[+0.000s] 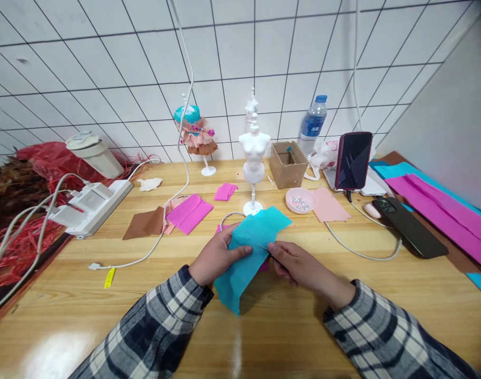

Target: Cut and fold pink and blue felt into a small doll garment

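Observation:
My left hand [222,253] pinches a turquoise sheet of crepe paper [260,223], thumb on top and fingers behind it. The sheet is held above the table in front of a small white mannequin [254,152] on a stand. My right hand [298,262] is closed around dark scissors [272,255]. Their thin blade lies against the middle of the paper, and the handles are mostly hidden by the fingers. Folded magenta paper [190,213] and brown paper [143,223] lie left of my left hand.
Behind stand a dressed mannequin [197,131], a cardboard box [288,166] and a water bottle [313,123]. A pink bowl [301,201] holds small shiny pieces. Phones [353,160], cables and long paper strips [446,210] lie right; a power strip [100,210] sits left.

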### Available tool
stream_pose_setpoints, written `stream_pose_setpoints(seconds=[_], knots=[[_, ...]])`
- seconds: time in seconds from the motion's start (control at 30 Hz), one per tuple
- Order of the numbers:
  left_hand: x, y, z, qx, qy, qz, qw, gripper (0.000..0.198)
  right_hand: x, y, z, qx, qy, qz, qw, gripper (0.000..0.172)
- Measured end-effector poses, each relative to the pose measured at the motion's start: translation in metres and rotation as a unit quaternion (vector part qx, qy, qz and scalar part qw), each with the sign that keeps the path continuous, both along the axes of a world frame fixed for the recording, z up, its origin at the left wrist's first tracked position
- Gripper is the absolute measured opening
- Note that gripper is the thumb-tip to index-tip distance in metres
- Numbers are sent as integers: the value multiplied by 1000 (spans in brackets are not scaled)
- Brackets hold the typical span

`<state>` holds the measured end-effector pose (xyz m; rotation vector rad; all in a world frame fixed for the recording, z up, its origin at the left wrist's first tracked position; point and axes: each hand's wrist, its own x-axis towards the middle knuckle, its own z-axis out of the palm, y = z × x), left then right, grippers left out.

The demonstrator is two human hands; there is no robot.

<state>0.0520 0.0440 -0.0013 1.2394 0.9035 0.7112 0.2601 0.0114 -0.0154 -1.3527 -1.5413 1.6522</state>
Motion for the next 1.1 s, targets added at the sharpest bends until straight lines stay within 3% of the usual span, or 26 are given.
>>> stream_pose_setpoints(seconds=[1.1], knots=[[7, -3, 0, 24, 10, 22, 999, 59, -3, 0, -6, -3, 5, -31, 999, 57]])
